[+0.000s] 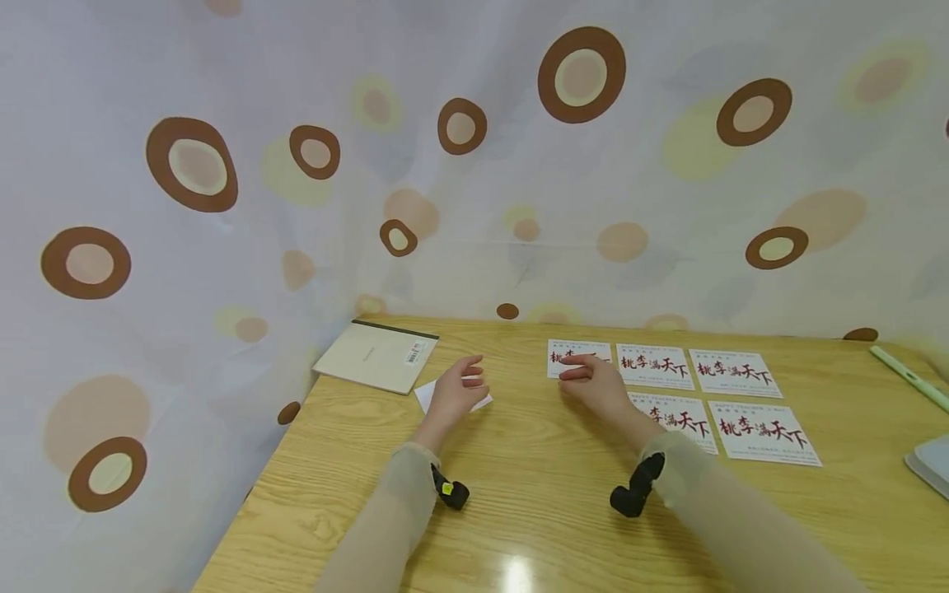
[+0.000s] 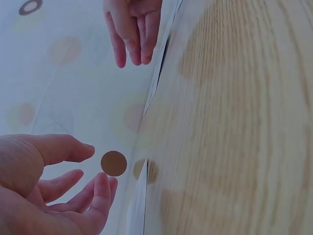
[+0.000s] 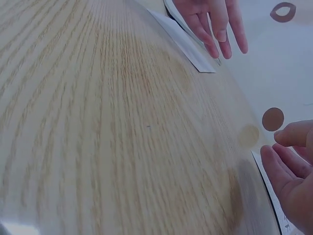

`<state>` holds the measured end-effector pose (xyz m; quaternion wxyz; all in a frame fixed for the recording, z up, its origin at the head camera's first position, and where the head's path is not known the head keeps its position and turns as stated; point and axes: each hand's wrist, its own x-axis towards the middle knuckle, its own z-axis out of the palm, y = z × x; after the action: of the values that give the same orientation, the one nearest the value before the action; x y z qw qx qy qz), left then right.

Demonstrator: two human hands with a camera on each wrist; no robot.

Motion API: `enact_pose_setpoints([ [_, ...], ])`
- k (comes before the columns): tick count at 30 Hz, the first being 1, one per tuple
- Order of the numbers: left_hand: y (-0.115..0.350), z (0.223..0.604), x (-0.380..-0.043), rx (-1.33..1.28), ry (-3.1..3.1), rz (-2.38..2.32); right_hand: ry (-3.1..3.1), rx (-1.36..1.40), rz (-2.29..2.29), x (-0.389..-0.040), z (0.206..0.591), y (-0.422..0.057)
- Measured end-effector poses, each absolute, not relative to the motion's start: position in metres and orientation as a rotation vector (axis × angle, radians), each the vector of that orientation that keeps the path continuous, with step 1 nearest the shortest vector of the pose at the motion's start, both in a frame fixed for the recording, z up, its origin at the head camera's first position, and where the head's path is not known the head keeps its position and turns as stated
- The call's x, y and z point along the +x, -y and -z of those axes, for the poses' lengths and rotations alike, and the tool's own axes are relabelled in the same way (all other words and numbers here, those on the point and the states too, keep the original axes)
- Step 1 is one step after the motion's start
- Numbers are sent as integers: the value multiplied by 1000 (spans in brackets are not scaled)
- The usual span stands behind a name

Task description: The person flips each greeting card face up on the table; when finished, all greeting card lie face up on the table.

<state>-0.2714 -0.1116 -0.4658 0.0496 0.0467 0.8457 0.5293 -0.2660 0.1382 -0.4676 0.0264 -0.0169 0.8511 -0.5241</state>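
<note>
My left hand (image 1: 458, 392) hovers over a white sheet or card (image 1: 424, 395) that shows on both sides of it; its fingers are loosely bent with nothing between them. In the left wrist view, a gap separates the thumb from the fingers (image 2: 100, 198). To the right, my right hand (image 1: 600, 390) is held above the table, fingers relaxed and bare. It overlaps the leftmost of several white cards with red Chinese characters, such as the top right card (image 1: 736, 373) and the lower right card (image 1: 764, 432). The cards lie flat in two rows.
A cream notebook (image 1: 366, 362) with a dark spine and barcode label lies at the back left. At the right are a light green pen (image 1: 910, 377) and a pale object (image 1: 930, 463) cut off by the frame. A dotted cloth (image 1: 474, 206) hangs behind the wooden table (image 1: 534, 502).
</note>
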Motion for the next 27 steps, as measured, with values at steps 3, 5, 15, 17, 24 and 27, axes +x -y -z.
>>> enact_pose_setpoints([
  [3, 119, 465, -269, 117, -2588, -1600, -2614, -39, 1637, -266, 471, -132],
  [5, 123, 465, -268, 104, -2592, -1584, -2605, -31, 1645, -266, 475, -128],
  [15, 131, 464, -262, 150, -2618, -1550, -2549, -48, 1714, -264, 487, -112],
  [17, 132, 465, -260, 145, -2620, -1546, -2535, -42, 1728, -262, 487, -110],
  [24, 134, 465, -257, 101, -2651, -1552, -2573, -47, 1719, -259, 484, -101],
  [27, 135, 467, -257, 96, -2654, -1570, -2576, -34, 1698, -259, 486, -98],
])
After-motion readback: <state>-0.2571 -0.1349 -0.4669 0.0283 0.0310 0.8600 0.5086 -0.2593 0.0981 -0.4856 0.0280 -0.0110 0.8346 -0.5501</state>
